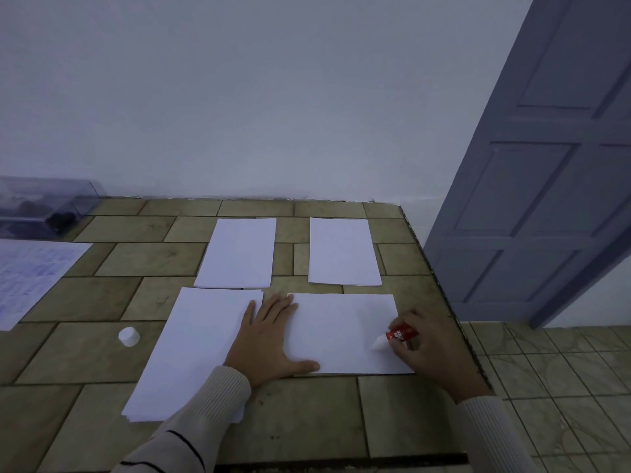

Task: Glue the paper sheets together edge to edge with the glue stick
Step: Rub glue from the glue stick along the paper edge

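Head view: left hand (269, 339) presses flat on sheet (341, 332); right hand (430, 349) grips glue stick (397, 336) touching it.

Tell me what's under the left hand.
The left hand lies flat across the left stack and the near right sheet. Whether their edges meet beneath the palm is covered.

We look down in dim, bluish light on a countertop (307, 421) of olive-brown rectangular tiles set against a plain white wall (239, 97), with a clear plastic box (44, 206) at its far left, a grey-blue panelled door (546, 199) to the right and paler patterned floor tiles (563, 370) below.
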